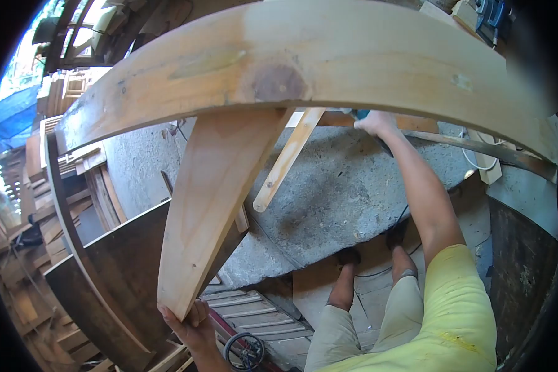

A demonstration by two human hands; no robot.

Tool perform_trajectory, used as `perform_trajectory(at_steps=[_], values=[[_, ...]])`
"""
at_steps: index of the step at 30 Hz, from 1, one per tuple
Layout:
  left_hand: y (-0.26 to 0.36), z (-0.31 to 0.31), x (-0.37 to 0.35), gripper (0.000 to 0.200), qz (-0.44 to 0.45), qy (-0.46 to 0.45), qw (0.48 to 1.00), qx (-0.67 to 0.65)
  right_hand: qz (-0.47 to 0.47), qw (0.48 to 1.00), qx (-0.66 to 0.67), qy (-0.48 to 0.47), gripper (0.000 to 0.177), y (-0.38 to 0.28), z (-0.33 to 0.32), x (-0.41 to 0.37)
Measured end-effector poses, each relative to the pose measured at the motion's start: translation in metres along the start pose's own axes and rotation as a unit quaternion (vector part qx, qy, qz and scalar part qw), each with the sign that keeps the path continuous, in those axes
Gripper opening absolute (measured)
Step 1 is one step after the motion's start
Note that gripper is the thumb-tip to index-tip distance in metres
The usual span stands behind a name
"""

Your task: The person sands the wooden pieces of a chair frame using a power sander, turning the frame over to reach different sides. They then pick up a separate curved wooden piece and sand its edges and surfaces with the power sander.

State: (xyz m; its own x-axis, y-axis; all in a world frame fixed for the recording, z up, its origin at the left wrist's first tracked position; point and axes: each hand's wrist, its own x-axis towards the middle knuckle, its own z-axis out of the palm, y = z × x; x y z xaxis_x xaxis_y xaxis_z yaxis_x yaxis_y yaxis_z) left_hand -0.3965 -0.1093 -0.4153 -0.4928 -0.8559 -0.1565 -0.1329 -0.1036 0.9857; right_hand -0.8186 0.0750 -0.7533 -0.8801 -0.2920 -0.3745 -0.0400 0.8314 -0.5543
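Left hand (195,328) grips tapered board (214,198); right hand (378,123) clasps half-hidden tool (359,114). Judged step: bracing board; next move requires steady support.

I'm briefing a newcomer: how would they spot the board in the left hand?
Find the big curved beam across the top. Below it, a pale board runs down to the left hand. Unlike the slim slat beside it, it is broad and narrows towards the hand.

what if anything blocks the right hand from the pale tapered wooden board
Across the picture, a narrow, pale, round-ended wooden slat appears between the right hand and the pale tapered board; depth is unclear, so it may not block.
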Motion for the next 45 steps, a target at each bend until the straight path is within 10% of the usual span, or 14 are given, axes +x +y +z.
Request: perform_trajectory(at_steps=[13,18,21,30,38,42,45], values=[[0.000,-0.009,0.001,0.053,-0.001,-0.051,0.999,0.000,-0.046,0.987,-0.038,-0.150,0.081,-0.033,0.028,-0.035],[0.002,-0.009,0.001,0.051,-0.010,-0.072,0.997,-0.006,-0.066,0.996,-0.043,0.033,0.075,0.011,0.030,0.063],[0.002,-0.010,0.000,0.052,-0.012,-0.064,0.998,0.004,-0.039,0.987,-0.031,-0.155,0.059,0.006,0.006,0.122],[-0.004,-0.006,-0.001,0.056,0.007,0.014,1.000,-0.007,-0.036,0.991,-0.119,-0.046,0.057,-0.027,0.015,0.033],[-0.003,-0.008,-0.003,0.059,-0.008,0.013,1.000,0.013,0.037,0.989,0.035,-0.140,0.053,0.059,0.008,0.157],[-0.026,0.030,-0.014,0.055,-0.005,0.147,0.972,-0.183,-0.049,0.999,0.000,-0.001,0.056,-0.008,0.002,0.042],[-0.122,0.023,-0.054,0.047,-0.207,0.004,0.952,-0.226,-0.040,0.997,-0.007,-0.062,0.076,-0.044,0.028,-0.012]])
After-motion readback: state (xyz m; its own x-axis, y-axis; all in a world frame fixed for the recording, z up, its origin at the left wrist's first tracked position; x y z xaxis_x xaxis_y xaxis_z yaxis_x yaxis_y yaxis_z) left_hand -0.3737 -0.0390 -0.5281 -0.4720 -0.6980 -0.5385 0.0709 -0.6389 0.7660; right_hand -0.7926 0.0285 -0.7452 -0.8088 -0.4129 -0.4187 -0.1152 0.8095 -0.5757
